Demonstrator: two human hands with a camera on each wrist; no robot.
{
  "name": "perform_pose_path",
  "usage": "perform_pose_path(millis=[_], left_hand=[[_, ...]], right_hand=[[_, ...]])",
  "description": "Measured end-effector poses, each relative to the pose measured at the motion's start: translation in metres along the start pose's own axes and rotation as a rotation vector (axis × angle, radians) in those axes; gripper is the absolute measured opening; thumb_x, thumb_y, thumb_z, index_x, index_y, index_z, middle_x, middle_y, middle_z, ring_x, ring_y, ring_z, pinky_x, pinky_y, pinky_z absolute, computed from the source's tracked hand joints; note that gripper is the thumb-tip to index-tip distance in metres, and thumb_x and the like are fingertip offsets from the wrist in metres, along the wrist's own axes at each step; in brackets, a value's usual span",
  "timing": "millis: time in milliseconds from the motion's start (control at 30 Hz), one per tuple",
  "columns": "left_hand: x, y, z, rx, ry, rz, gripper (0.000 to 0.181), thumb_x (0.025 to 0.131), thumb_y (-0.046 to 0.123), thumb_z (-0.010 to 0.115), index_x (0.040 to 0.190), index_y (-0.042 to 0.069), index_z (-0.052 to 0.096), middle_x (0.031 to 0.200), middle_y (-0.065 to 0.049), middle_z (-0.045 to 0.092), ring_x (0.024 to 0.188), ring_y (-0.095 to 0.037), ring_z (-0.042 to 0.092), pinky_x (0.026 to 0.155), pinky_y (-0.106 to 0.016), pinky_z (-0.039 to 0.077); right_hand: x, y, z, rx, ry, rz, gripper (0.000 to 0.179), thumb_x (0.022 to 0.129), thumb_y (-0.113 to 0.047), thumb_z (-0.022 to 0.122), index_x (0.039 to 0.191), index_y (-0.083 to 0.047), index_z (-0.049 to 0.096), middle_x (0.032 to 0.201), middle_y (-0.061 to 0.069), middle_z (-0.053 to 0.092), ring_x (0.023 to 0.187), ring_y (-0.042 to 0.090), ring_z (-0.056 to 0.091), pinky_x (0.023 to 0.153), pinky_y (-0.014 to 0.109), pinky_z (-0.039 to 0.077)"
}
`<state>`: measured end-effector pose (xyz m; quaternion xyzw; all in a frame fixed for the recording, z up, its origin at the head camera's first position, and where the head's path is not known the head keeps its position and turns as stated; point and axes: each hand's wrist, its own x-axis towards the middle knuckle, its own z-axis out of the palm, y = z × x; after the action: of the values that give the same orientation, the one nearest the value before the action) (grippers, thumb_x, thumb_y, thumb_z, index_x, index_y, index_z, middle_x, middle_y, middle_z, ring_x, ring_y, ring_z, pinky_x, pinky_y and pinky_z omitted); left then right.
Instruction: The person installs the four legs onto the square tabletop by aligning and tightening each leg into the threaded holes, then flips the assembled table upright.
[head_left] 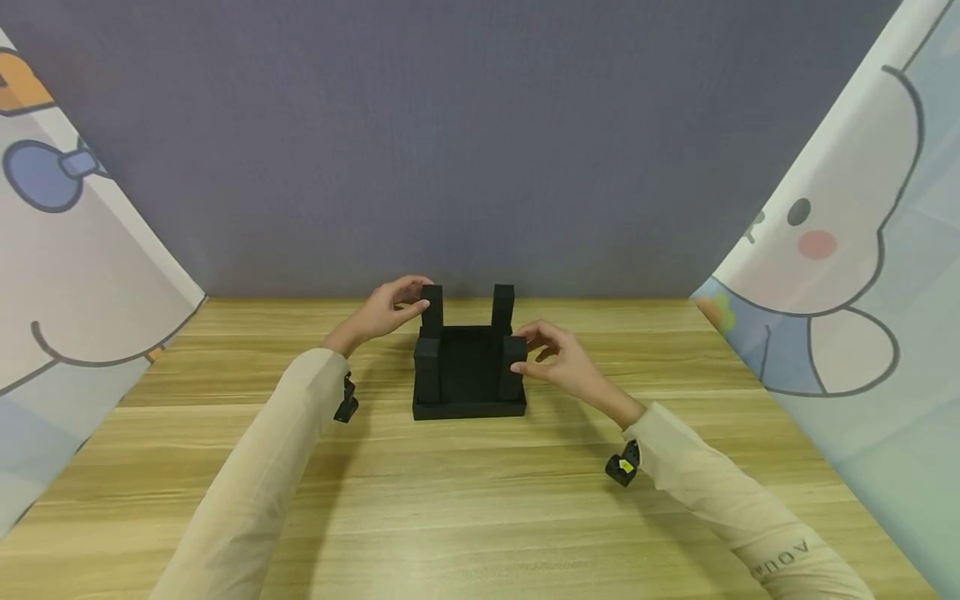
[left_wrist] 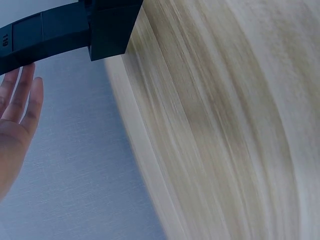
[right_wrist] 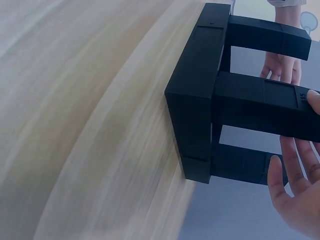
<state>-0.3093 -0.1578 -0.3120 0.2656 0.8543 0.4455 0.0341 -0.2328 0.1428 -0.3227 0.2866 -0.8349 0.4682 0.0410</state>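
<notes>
A black square base [head_left: 468, 410] with a low rim lies on the table, and a straight black post stands up at each corner. At the back left post [head_left: 432, 315], my left hand [head_left: 390, 308] pinches near the top, thumb in front and fingers behind. My right hand [head_left: 562, 362] holds the front right post [head_left: 512, 371] near its top between thumb and fingers. In the right wrist view, the base's side [right_wrist: 192, 130] touches the wood. The left wrist view shows fingers [left_wrist: 31, 107] against a post [left_wrist: 45, 32]; that thumb is out of frame.
The light wooden table [head_left: 465, 508] extends around the base. A grey wall panel [head_left: 465, 150] rises behind it. Cartoon-printed panels [head_left: 817, 275] stand at both sides. Small black devices [head_left: 622, 465] hang at the wrists.
</notes>
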Motion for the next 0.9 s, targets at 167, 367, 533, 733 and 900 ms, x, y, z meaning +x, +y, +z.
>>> perform_pose_path(millis=[167,367,533,733,900], left_hand=[[0.0,0.0,0.001,0.005,0.003,-0.001,0.042,0.095,0.014,0.049,0.135,0.004,0.039,0.132,-0.021,0.044,0.122,-0.037,0.045,0.098,-0.052,0.039],[0.001,-0.001,0.003,0.002,0.007,-0.007,0.044,0.095,0.014,0.049,0.136,0.003,0.038,0.134,-0.022,0.042,0.123,-0.037,0.044,0.099,-0.052,0.038],[0.006,-0.011,0.003,0.014,0.024,-0.005,0.044,0.095,0.017,0.051,0.136,0.007,0.039,0.134,-0.02,0.043,0.122,-0.036,0.045,0.098,-0.053,0.038],[0.012,-0.032,0.004,0.073,0.046,0.025,0.046,0.094,0.023,0.052,0.137,0.014,0.039,0.13,-0.014,0.047,0.12,-0.031,0.048,0.095,-0.049,0.042],[0.009,-0.028,0.003,0.09,0.039,0.033,0.047,0.094,0.023,0.053,0.138,0.015,0.038,0.131,-0.015,0.046,0.121,-0.031,0.047,0.094,-0.049,0.043]], right_hand=[[-0.001,0.008,0.0,0.023,-0.011,-0.006,0.042,0.076,0.0,0.071,0.115,0.004,0.054,0.106,0.02,0.058,0.095,0.034,0.057,0.076,0.047,0.048],[-0.001,0.032,0.001,0.058,-0.024,0.005,0.045,0.077,-0.003,0.071,0.118,0.0,0.053,0.108,0.019,0.057,0.098,0.034,0.057,0.082,0.054,0.046],[-0.001,0.046,0.002,0.061,-0.019,-0.005,0.044,0.078,-0.009,0.072,0.118,-0.003,0.053,0.108,0.016,0.058,0.098,0.03,0.058,0.082,0.049,0.048],[-0.001,0.045,0.002,0.066,-0.012,-0.012,0.043,0.077,-0.011,0.073,0.116,-0.004,0.055,0.106,0.014,0.059,0.097,0.028,0.059,0.082,0.052,0.047],[0.0,0.044,0.003,0.066,-0.011,-0.001,0.043,0.077,-0.011,0.073,0.116,-0.005,0.055,0.107,0.014,0.058,0.097,0.028,0.058,0.082,0.052,0.047]])
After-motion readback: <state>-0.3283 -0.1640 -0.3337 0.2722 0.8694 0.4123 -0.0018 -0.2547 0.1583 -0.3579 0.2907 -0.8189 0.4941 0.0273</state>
